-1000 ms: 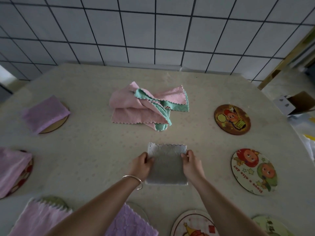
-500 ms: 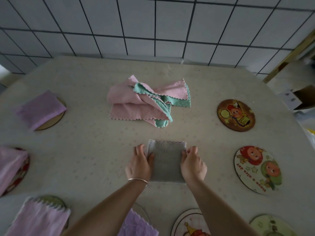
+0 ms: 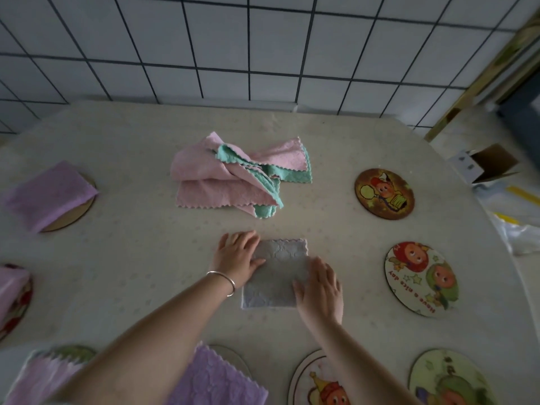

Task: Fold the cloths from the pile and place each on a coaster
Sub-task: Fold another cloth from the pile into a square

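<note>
White wall tiles with dark grout rise behind the table (image 3: pixel 122 258), which wears a pale patterned covering.

Near the table's front middle lies the folded grey cloth (image 3: pixel 277 273). The left hand (image 3: pixel 238 255), a bangle (image 3: pixel 223 280) on its wrist, rests on the cloth's left edge with fingers straight, its grip relaxed and closed on nothing. The right hand (image 3: pixel 320 287) lies flat on the cloth's right near corner, fingers spread, pressing down rather than clutching.

Beyond the grey cloth, toward the wall, sits the pile (image 3: pixel 233 176) of pink and teal cloths. Right of the grey cloth are two bare picture coasters, a brown coaster (image 3: pixel 384 193) farther back and a white coaster (image 3: pixel 420 279) nearer. Left of the grey cloth, well apart, a folded purple cloth (image 3: pixel 49 194) lies on a wooden coaster (image 3: pixel 77 217). Nearer than the grey cloth, more purple cloths and picture coasters line the table's front edge.
</note>
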